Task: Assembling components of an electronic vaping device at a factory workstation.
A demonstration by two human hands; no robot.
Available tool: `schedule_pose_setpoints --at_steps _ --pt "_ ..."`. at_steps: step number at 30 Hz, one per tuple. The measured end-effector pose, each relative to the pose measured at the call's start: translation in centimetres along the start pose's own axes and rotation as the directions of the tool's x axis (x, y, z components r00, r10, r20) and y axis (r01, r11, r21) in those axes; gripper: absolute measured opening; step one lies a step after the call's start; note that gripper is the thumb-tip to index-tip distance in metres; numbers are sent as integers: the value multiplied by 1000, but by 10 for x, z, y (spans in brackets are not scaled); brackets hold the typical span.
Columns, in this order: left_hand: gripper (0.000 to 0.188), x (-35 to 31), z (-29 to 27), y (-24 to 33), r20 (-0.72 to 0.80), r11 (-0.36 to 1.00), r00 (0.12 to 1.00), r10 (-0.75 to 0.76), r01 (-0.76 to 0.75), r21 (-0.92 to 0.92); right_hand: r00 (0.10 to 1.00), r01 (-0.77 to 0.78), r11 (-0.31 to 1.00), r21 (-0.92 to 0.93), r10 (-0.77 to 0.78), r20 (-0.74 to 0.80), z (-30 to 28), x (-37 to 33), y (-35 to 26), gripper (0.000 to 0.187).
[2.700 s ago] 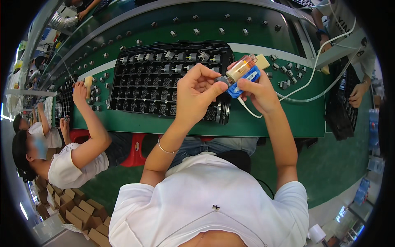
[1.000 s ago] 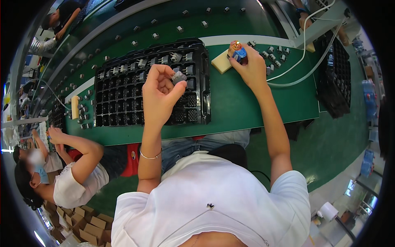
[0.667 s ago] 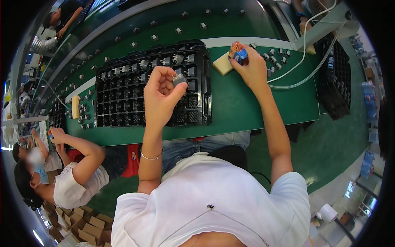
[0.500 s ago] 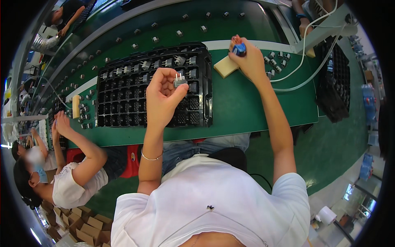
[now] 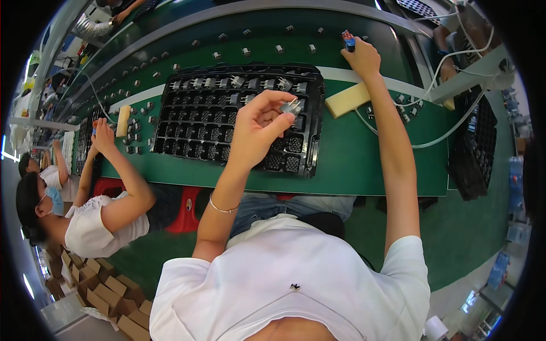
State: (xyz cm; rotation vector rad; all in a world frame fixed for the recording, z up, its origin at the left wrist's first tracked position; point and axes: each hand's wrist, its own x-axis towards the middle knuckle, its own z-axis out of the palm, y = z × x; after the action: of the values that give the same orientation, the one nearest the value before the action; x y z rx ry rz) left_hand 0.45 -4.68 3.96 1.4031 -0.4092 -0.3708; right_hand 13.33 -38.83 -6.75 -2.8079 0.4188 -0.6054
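My left hand (image 5: 259,128) is closed in a pinch around a small grey power plug (image 5: 291,108), its metal pins pointing up. It hovers above the right part of a black compartment tray (image 5: 187,149). Similar grey plugs (image 5: 236,81) stand mostly in the tray's far rows; many nearer pockets show bare bottoms. Stretched out to the far right, my right hand (image 5: 364,58) grips a small blue tool with a red top (image 5: 348,42). The hand is over the far strip of the green bench, beyond a pale yellow block (image 5: 348,100).
Loose plugs lie along the green far strip (image 5: 256,37) and beside my right forearm. Clear tubing (image 5: 418,146) loops across the right side, near a metal post (image 5: 478,74). Stacked black trays (image 5: 472,153) stand at the right. A co-worker (image 5: 96,219) sits to the left.
My right hand has reached farther away, past the yellow block, with the blue tool. My left hand still holds the plug, now tilted more to the right. The whole view has shifted.
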Motion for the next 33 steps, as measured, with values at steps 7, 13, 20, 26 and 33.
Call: schedule_pose_setpoints --at_steps 7,13,20,26,33 --pt "30 -4 -3 -7 -113 996 990 86 -84 15 951 -239 377 895 -95 294 -103 -88 -87 40" --pt "29 -1 11 -7 -15 979 987 157 -153 135 925 -314 144 938 -177 336 -145 -153 -119 46" --pt "28 -3 10 -1 -12 995 998 60 -61 -77 835 -462 158 873 -254 488 -138 -164 -118 41" --pt "29 -9 14 3 66 992 990 125 -124 -31 809 -562 -116 819 -280 516 -125 -173 -111 49" --pt "27 -9 15 1 89 990 987 137 -134 -46 796 -573 -158 804 -342 500 -130 -172 -102 51"
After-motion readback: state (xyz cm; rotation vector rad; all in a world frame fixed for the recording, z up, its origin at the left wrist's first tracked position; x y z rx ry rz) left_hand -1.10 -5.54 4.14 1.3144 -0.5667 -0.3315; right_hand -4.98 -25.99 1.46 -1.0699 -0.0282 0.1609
